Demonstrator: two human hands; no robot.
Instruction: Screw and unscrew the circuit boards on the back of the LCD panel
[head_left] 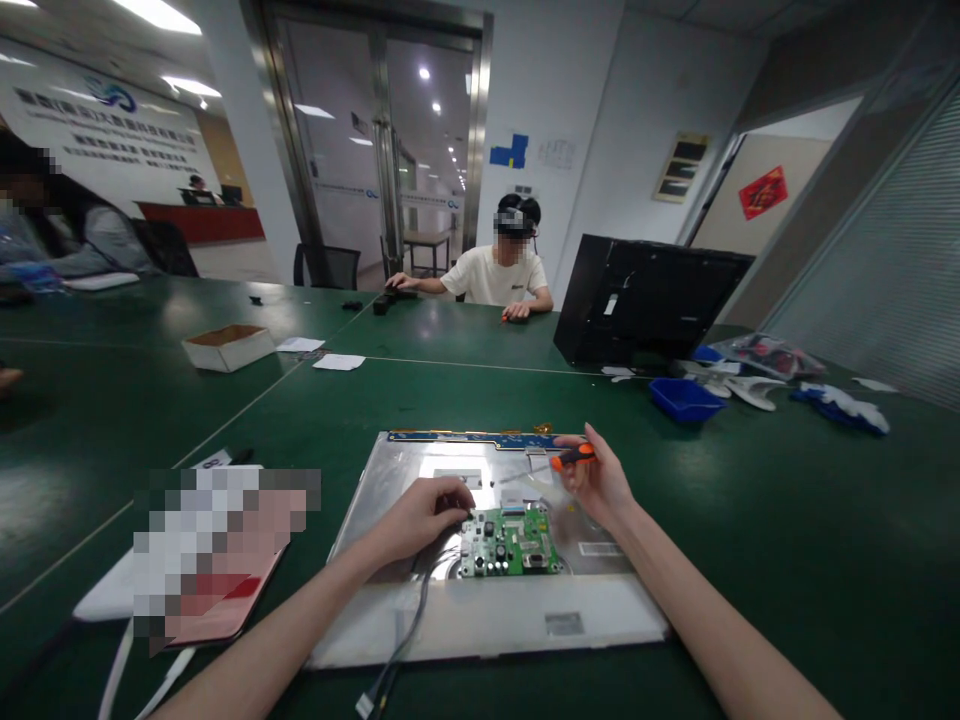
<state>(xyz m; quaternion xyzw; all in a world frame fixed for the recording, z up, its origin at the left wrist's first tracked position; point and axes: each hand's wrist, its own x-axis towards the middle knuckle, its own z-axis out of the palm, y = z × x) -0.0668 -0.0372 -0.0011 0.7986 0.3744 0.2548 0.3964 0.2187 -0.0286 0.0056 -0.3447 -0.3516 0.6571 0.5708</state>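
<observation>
My right hand (pixel 600 490) is wrapped round the orange and black handle of a screwdriver (pixel 574 457). Its thin shaft points left, above the silver metal back of a display panel (pixel 390 500) lying flat on the table. My left hand (pixel 427 515) is closed, fingertips pinched together at the upper left corner of a green circuit board (pixel 510 540); what they hold, if anything, is hidden. Dark cables (pixel 420 610) run from beside the board over the panel's front edge to a white connector. A narrow blue circuit strip (pixel 450 437) lines the panel's far edge.
Left of the panel lie a phone (pixel 232 610) and a white device with cables. Farther off are an open cardboard box (pixel 229 348), papers (pixel 339 362), a blue tray (pixel 684 398), a black monitor (pixel 652 300) and gloves (pixel 844 405). A co-worker (pixel 499 270) sits opposite; another person sits far left.
</observation>
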